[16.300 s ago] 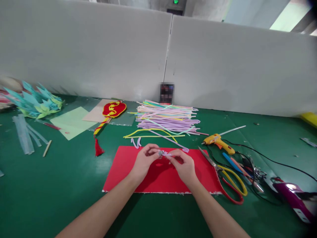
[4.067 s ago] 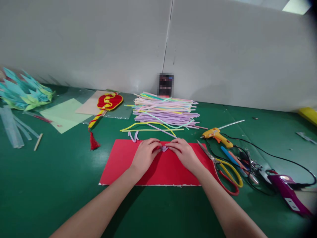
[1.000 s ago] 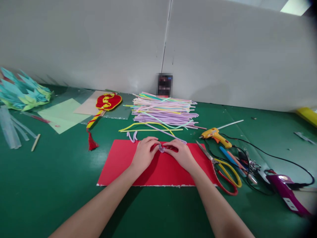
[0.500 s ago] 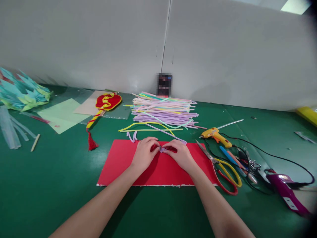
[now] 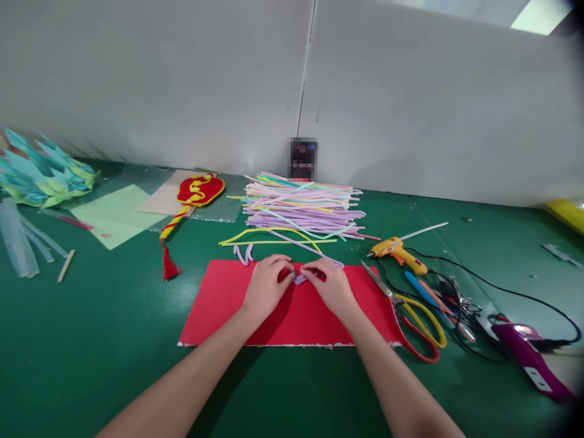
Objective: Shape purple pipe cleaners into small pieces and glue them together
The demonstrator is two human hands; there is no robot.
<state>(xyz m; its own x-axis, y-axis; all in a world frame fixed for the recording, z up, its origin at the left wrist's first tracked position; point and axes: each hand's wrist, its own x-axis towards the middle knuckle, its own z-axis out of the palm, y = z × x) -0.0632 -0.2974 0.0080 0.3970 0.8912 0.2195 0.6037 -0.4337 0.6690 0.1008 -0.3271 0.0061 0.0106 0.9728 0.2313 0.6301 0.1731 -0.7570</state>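
Between the fingertips of both hands is a small bent piece of lilac pipe cleaner (image 5: 299,280). My left hand (image 5: 270,281) pinches its left end, and my right hand (image 5: 329,280) pinches it from the right. Both hands are just over the far half of a red board (image 5: 292,322). Short bent lilac pipe-cleaner pieces (image 5: 244,253) lie beyond my left hand, at the board's far edge. A long lilac pipe cleaner (image 5: 305,248) reaches down towards my right hand. The exact shape of the held piece is partly hidden by my fingers.
A pile of pastel pipe cleaners (image 5: 303,207) lies behind the board. Scissors (image 5: 406,310), a yellow glue gun (image 5: 399,252) with its cord, and a purple tool (image 5: 531,359) are at right. A red-yellow tasselled fan (image 5: 201,190) and blue-green paper craft (image 5: 45,170) are at left.
My right fingertips have shifted slightly on the lilac piece, and more of it shows. The whole view has tilted up a little.
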